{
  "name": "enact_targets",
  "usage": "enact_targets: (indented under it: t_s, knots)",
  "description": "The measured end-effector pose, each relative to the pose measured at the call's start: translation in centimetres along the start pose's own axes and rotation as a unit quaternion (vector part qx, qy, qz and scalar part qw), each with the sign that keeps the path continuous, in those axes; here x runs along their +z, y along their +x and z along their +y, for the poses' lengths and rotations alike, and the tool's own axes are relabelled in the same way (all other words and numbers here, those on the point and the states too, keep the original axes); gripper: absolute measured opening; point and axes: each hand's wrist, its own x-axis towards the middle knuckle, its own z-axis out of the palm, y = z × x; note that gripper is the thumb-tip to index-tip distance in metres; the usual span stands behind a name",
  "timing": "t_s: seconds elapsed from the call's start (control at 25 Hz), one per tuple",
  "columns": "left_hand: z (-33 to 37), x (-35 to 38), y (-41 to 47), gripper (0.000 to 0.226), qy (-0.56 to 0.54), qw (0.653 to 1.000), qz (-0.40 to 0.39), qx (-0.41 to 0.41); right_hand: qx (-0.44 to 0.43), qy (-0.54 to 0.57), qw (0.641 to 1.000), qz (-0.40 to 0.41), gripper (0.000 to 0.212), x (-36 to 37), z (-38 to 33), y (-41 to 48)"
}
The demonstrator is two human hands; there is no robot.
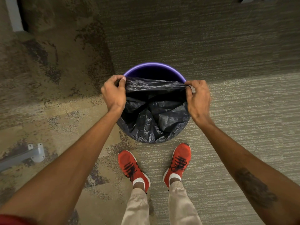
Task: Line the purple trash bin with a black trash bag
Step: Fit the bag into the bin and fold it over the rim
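A round purple trash bin (154,64) stands on the carpet in front of my feet. A black trash bag (154,114) sits in it, with its near edge folded over the near rim and down the outside. The far purple rim is bare. My left hand (113,93) pinches the bag's far edge at the bin's left side. On the right side, my right hand (198,96) pinches the same edge. That edge is stretched taut between both hands across the opening.
My red shoes (132,169) stand just behind the bin on grey striped carpet. A grey metal furniture foot (36,153) lies at the lower left. Another pale leg (14,13) is at the top left. Brown patterned carpet covers the left side.
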Motion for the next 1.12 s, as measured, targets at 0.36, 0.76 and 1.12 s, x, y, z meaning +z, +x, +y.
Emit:
enact_targets:
  t_s: [0.36, 0.76, 1.12]
  knots:
    - [1.7, 0.8, 1.0, 0.022, 0.011, 0.995, -0.044, 0.088, -0.024, -0.012, 1.0, -0.004, 0.023, 0.9, -1.2, 1.5]
    - [1.7, 1.0, 1.5, 0.048, 0.17, 0.945, -0.202, 0.194, -0.058, 0.003, 0.998, 0.024, 0.022, 1.3, -1.4, -0.1]
    - [0.7, 1.2, 0.8, 0.025, 0.131, 0.963, -0.108, 0.208, -0.021, -0.009, 0.999, 0.038, 0.02, 1.6, -1.3, 0.4]
